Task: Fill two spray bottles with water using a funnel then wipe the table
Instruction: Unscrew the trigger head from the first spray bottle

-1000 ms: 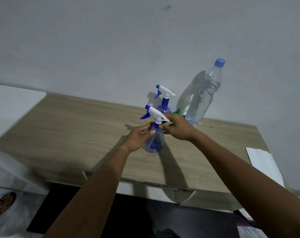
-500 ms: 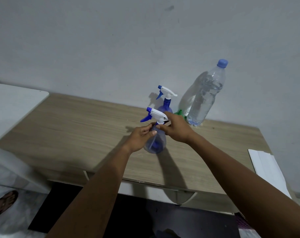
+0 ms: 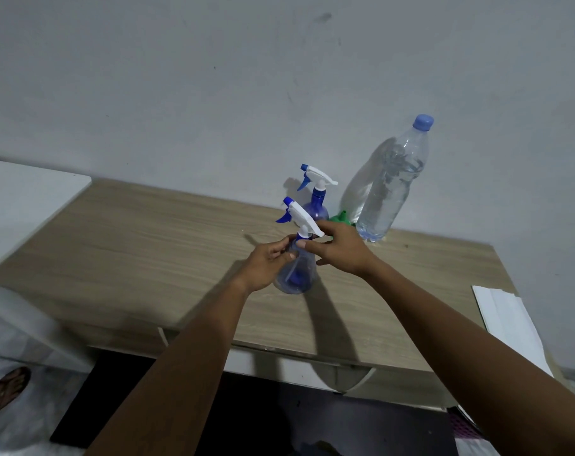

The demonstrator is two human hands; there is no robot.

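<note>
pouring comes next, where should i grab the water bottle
Grip the water bottle round its middle, from the front right: it stands upright and capped, with the wall behind it and the funnel at its left foot.

Left grip curled, right grip pinching

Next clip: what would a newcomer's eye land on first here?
Both hands meet on the near spray bottle at the middle of the table: the left hand grips its body, and the right hand pinches at the neck under the white head. Behind it, by the wall, stand a second spray bottle, a green funnel and a tall capped water bottle.
</note>
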